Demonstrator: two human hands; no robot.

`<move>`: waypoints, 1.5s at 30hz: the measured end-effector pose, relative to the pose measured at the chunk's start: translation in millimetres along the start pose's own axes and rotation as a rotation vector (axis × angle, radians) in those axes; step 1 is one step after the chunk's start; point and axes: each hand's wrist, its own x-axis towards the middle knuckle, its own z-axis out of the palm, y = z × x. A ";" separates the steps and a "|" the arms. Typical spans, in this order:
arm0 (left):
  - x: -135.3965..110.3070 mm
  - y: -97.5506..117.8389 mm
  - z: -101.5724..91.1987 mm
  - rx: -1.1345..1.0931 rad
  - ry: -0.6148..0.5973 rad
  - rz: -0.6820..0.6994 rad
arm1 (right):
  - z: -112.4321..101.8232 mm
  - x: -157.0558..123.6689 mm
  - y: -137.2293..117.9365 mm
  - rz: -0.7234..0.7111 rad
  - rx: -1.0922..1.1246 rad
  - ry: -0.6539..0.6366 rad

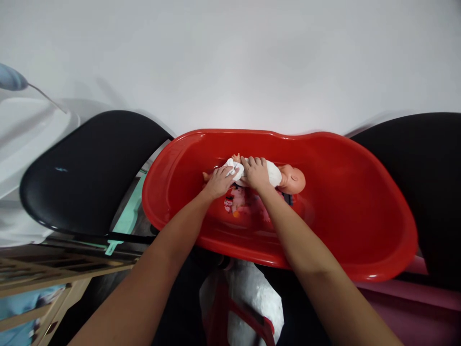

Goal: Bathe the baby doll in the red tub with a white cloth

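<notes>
A baby doll (293, 179) in white clothing lies across the red baby bathtub (353, 206), its head to the right and a bare foot to the left. At the doll's lower body, my left hand (220, 182) has its fingers closed on a bunched white cloth (236, 169) with small dark marks. I cannot tell whether that cloth is a diaper or part of the clothing. My right hand (257, 174) is laid over the doll's torso, fingers curved around it, hiding much of the middle. One small doll hand shows between my hands.
A black chair seat (86, 168) flanks the tub on the left, another black seat (425, 173) on the right. A white basin (32, 129) stands far left, above a wooden slatted frame (68, 307). Mint-green plastic (127, 216) shows below. Behind is a pale wall (230, 62).
</notes>
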 end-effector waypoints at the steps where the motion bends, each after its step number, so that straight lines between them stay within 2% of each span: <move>1: -2.9 -6.0 -1.5 0.015 -0.021 -0.005 | -0.1 0.3 0.3 0.000 0.005 0.005; 5: -8.9 -23.4 -7.5 0.093 -0.090 -0.090 | -0.6 0.2 1.1 0.003 0.018 0.018; 9: -8.2 -29.3 -9.0 0.108 -0.098 -0.153 | -1.9 -0.5 1.6 -0.001 0.018 0.004; 12: -9.5 -33.6 -10.3 0.104 -0.042 -0.261 | -2.5 0.2 2.5 0.011 0.017 0.002; 16: -11.8 -39.1 -13.4 0.074 0.101 -0.432 | -1.5 1.8 4.1 0.024 0.019 0.022; 18: -9.3 -35.7 -13.4 0.027 0.134 -0.382 | -1.2 2.1 4.5 0.027 0.017 0.022; 23: 4.1 -4.8 -5.3 -0.105 0.061 -0.041 | -2.5 0.9 4.3 0.026 0.010 0.018; 25: 6.9 5.0 -0.9 -0.144 0.046 -0.028 | -2.7 0.7 4.5 0.025 0.011 0.014; 28: 6.3 4.7 4.1 -0.195 0.110 -0.182 | -1.5 1.0 4.9 0.019 0.010 0.014; 32: 1.3 -11.6 7.6 -0.242 0.183 -0.482 | -0.1 1.3 4.7 0.018 0.007 0.035; 34: -1.7 -17.3 8.3 -0.219 0.122 -0.658 | -0.5 0.9 4.3 0.017 0.012 0.035; 36: -5.2 -19.6 8.9 -0.160 0.029 -0.769 | -1.2 0.4 4.0 0.016 0.017 0.031; 42: -13.0 -22.9 6.8 -0.111 -0.107 -0.830 | -1.1 0.1 4.3 0.016 0.025 0.029; 45: -10.6 -25.1 -0.1 -0.103 -0.190 -0.766 | -0.2 0.3 4.4 0.014 0.032 0.027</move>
